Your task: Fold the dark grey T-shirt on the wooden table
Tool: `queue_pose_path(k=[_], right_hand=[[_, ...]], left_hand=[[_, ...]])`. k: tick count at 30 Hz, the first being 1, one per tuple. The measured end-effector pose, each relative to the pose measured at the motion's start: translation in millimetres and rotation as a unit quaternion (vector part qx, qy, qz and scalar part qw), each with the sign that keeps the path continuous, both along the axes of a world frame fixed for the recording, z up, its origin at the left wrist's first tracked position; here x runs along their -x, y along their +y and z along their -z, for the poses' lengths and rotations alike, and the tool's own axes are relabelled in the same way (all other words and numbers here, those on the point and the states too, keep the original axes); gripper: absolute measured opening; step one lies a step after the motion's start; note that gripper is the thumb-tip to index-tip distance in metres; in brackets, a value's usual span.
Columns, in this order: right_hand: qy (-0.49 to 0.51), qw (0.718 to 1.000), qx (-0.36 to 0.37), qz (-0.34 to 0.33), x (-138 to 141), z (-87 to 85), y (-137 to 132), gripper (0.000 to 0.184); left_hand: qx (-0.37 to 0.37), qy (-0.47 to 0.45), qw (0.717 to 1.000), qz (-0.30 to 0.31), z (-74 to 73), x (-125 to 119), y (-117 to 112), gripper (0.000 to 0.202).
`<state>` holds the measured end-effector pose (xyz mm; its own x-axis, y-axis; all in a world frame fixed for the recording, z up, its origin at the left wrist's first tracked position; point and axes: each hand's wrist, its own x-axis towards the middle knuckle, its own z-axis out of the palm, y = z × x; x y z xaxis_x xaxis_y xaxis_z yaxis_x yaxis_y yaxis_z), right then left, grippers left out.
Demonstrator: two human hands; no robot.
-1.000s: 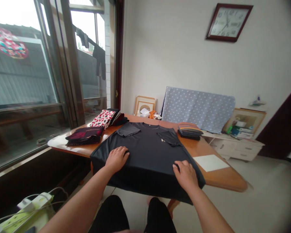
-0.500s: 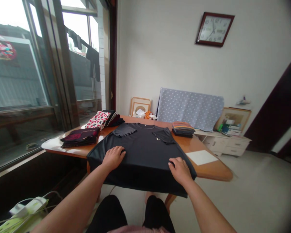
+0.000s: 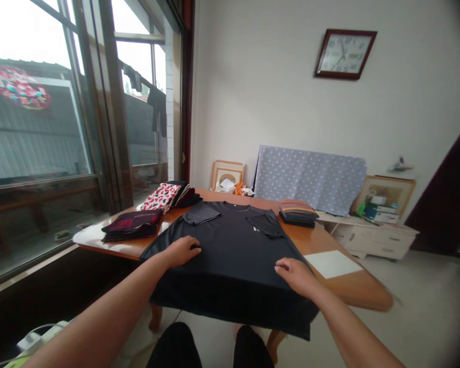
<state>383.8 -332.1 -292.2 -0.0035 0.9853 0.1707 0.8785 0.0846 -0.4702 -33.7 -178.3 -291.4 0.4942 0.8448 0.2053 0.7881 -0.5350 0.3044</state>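
Note:
A black short-sleeved T-shirt (image 3: 230, 250) lies spread on the wooden table, collar at the far side. Both sleeves are turned inward over its front, and the hem hangs down over the near edge. On the shirt's left part rests my left hand (image 3: 181, 251), fingers a little bent and the thumb apart, holding nothing. My right hand (image 3: 296, 276) is over the right part near the table edge. Its fingers are loosely curved and no cloth is visibly gripped; the undersides of the fingers are hidden.
On the table's left are a dark red folded garment stack (image 3: 132, 225) and a heart-patterned folded cloth (image 3: 161, 197) beside dark clothes. A folded stack with a striped top (image 3: 298, 210) and a white sheet (image 3: 332, 263) lie right on the wooden table (image 3: 364, 289). A power strip (image 3: 34, 342) is lower left.
My right hand has shifted slightly outward, its thumb closer to the fingers. My left hand stays on the shirt's left part. The camera view has moved a little; the shirt keeps its layout.

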Motion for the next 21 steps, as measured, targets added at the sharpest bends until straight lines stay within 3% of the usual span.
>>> queue_pose_path(k=[3, 9, 16, 21], right_hand=[[0.083, 0.996, 0.017, -0.039, -15.1, -9.1, 21.4, 0.032], [0.176, 0.983, 0.040, 0.017, -50.3, -12.7, 94.8, 0.033], [0.149, 0.985, 0.048, 0.067, -78.9, -17.7, 198.2, 0.039], [0.020, 0.996, 0.008, 0.088, -99.7, -19.5, 280.1, 0.047]], left_hand=[[0.014, -0.012, 1.000, 0.006, -16.7, 1.7, 22.9, 0.031], [0.004, -0.008, 0.998, -0.070, -31.9, 5.2, 95.1, 0.030], [0.007, 0.026, 0.993, -0.115, -25.4, -10.7, 197.4, 0.039], [-0.002, 0.050, 0.991, -0.128, -19.1, -37.3, 265.8, 0.050]])
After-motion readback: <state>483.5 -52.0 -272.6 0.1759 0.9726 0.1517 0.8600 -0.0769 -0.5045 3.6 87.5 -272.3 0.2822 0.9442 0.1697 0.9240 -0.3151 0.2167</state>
